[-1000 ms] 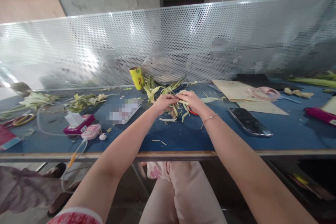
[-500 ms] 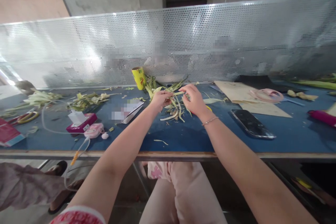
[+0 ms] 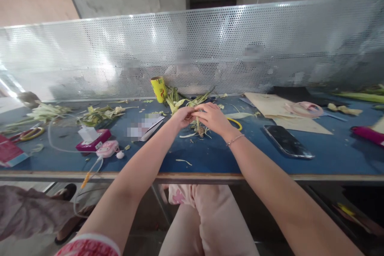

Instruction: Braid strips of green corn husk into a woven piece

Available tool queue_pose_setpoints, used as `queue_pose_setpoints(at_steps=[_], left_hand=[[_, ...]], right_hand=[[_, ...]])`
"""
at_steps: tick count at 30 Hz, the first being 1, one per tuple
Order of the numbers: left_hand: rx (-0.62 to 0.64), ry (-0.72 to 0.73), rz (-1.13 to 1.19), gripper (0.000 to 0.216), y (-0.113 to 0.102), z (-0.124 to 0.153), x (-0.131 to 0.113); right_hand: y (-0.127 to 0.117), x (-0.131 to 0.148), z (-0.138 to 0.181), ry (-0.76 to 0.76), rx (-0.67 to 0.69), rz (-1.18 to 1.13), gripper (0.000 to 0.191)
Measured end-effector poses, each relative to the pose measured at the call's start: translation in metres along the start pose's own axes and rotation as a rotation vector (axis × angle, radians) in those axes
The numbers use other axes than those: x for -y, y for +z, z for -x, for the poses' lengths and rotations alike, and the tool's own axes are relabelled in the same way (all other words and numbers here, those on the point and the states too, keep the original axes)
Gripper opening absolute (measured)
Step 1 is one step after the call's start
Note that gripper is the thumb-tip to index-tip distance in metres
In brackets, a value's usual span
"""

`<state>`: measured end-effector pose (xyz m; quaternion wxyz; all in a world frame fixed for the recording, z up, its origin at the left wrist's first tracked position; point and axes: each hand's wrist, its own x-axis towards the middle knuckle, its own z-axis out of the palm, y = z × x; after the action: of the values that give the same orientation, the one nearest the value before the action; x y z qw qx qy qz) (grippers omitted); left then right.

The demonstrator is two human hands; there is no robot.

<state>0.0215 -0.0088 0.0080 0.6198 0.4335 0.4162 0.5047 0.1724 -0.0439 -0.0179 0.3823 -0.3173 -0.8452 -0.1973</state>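
Note:
My left hand point(image 3: 183, 117) is closed around a bundle of pale green leaf strips point(image 3: 200, 130), whose loose ends hang down below my fingers. My right hand point(image 3: 212, 117) meets it from the other side, its fingers bent over the top of the same bundle and touching the left fingertips. The exact pinch is hidden behind the knuckles. More long green leaves point(image 3: 175, 102) lie just beyond both hands. Beside my right wrist a yellow loop point(image 3: 237, 123) shows, partly covered by the hand.
A phone point(image 3: 288, 141) and brown paper sheets point(image 3: 267, 108) lie to the right. On the left are a tissue box point(image 3: 93, 141), a pink case point(image 3: 107, 149) with a cable, and leaf piles point(image 3: 102, 116). A yellow roll point(image 3: 159, 89) stands before the perforated metal screen point(image 3: 204, 40).
My right hand has moved left and its fingers now meet the left hand over the bundle. The strips that were spread between the hands are now mostly covered.

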Motion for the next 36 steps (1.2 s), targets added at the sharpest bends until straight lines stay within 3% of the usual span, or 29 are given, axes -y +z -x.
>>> queue_pose_setpoints(at_steps=[4, 8, 12, 18, 21, 27, 32, 36], left_hand=[[0.013, 0.018, -0.107, 0.015, 0.004, 0.007, -0.002], [0.052, 0.073, -0.151, 0.013, 0.007, 0.011, -0.002], [0.147, 0.087, -0.206, 0.008, 0.01, 0.016, -0.002], [0.343, 0.072, -0.319, 0.014, 0.013, 0.022, 0.0], [0.365, 0.084, -0.398, 0.018, 0.011, 0.021, 0.001], [0.415, 0.049, -0.507, 0.019, 0.008, 0.02, 0.001], [0.353, 0.051, -0.387, 0.018, 0.005, 0.019, -0.003], [0.233, 0.021, -0.257, 0.013, 0.001, 0.012, -0.006]], right_hand=[[-0.001, -0.004, -0.003, 0.025, -0.076, -0.163, 0.027], [-0.003, -0.003, -0.006, 0.176, -0.202, -0.369, 0.026], [-0.008, -0.003, -0.007, 0.451, -0.309, -0.552, 0.032], [-0.008, -0.007, -0.009, 0.974, -0.219, -0.923, 0.03], [-0.005, -0.01, -0.008, 1.112, -0.206, -1.037, 0.024], [-0.001, -0.025, -0.002, 1.214, -0.188, -1.025, 0.027], [0.0, -0.026, 0.0, 1.198, 0.084, -0.81, 0.046], [-0.001, -0.017, -0.001, 1.122, 0.253, -1.006, 0.053]])
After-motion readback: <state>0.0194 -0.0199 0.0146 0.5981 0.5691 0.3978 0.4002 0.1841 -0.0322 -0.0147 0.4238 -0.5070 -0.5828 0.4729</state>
